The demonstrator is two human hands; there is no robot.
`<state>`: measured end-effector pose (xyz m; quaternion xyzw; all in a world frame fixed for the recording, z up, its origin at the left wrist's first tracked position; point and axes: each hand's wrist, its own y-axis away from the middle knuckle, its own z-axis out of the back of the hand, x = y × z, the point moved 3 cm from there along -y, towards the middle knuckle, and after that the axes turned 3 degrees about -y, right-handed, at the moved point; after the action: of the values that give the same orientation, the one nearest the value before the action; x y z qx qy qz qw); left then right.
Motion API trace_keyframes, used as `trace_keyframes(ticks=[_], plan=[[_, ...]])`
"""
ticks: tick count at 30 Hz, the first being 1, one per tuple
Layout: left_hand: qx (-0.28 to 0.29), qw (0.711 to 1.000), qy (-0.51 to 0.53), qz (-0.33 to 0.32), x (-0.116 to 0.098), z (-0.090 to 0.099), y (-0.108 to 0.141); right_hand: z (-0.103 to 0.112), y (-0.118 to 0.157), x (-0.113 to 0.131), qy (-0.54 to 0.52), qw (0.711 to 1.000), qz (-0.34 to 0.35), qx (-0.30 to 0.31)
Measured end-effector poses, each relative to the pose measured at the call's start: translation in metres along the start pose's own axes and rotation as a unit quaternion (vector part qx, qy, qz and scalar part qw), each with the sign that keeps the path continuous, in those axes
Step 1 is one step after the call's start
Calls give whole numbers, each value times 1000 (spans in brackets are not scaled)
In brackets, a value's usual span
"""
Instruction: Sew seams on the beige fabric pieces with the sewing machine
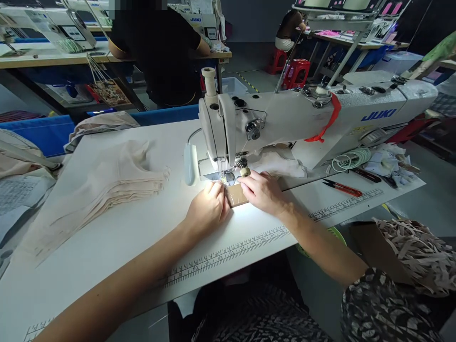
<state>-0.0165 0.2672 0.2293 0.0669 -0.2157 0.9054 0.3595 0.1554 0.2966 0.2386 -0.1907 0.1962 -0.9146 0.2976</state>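
Observation:
Both my hands are at the needle area of a white JUKI sewing machine (278,116). My left hand (208,206) is closed in a pinch just left of the presser foot (223,176); what lies between its fingertips is too small to make out. On the other side, my right hand (262,191) has its fingers bent together beside a small beige knob (245,171), and whatever they pinch is hidden. Between the hands lies a brown plate (236,195) with bits of pale thread on it. Pale fabric (280,164) is bunched under the machine arm, behind my right hand.
A stack of cut beige fabric pieces (124,175) lies on the left of the white table. Red-handled snips (342,188), a coil of pale cord (351,159) and fabric scraps (386,161) sit at the right. A ruler strip (228,251) follows the front edge. Another person (156,52) sits ahead.

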Motion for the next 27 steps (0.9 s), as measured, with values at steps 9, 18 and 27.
trace_keyframes(ticks=[9,18,27], plan=[[-86,996,-22,-9,2,4,2,1,-28,-17,-139,986,-89,-6],[-76,997,2,13,10,-2,3,-2,-22,-13,-72,995,-53,-38],[-69,997,24,37,14,-5,1,1,-17,-10,-24,997,-27,-72]])
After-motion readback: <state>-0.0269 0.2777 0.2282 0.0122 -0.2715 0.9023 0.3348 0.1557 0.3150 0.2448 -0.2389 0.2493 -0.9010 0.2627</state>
